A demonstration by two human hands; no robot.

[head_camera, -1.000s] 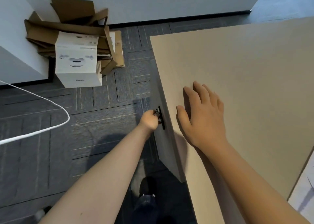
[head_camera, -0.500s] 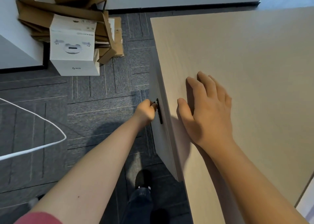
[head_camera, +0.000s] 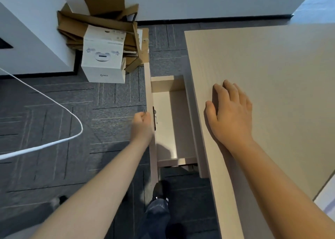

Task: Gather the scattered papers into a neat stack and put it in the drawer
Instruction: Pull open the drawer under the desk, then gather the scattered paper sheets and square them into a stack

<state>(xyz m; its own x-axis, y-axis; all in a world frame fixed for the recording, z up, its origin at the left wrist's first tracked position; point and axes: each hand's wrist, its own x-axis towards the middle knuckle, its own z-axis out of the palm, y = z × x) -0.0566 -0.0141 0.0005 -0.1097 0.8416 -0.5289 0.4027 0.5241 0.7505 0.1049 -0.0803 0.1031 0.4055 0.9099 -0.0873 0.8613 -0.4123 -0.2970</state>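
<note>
The pale wooden drawer (head_camera: 168, 122) now stands pulled out to the left of the light wood-grain desk top (head_camera: 262, 72); half a second ago it was shut. Its pale inside looks empty. The left hand (head_camera: 142, 122) is curled closed at the drawer front, seemingly on a small pull that the blur hides. The right hand (head_camera: 229, 111) lies flat, fingers spread, holding nothing, on the desk's near left edge. No papers show, so stacking and stowing remain.

Matt pale wood-grain desk (head_camera: 262, 61) and drawer (head_camera: 174, 111); rough grey carpet (head_camera: 54, 102).
</note>
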